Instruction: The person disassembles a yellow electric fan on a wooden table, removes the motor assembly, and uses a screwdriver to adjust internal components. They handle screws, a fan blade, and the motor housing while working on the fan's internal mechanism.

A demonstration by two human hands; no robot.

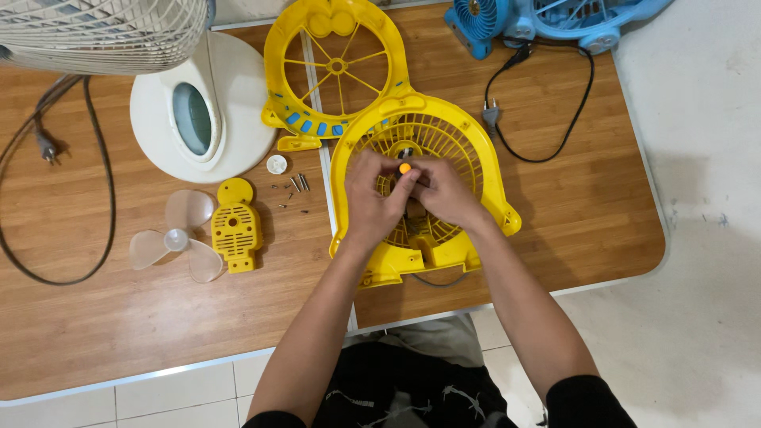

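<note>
A yellow fan housing (468,143) with a round grille lies flat on the wooden table (571,206). Both my hands meet over its centre. My left hand (371,198) and my right hand (444,190) pinch a small tool with an orange tip (405,168) between the fingertips, just below the hub. Which hand carries the grip I cannot tell. A second yellow grille frame (337,67) lies behind the housing, overlapping its top edge.
A clear fan blade (178,238), a yellow back cover (235,226), loose screws (295,186) and a small white cap (276,164) lie to the left. A white fan base (198,107), its cage (103,32) and black cable (103,190) sit farther left. A blue fan (547,20) with a cord (507,103) is at the back right.
</note>
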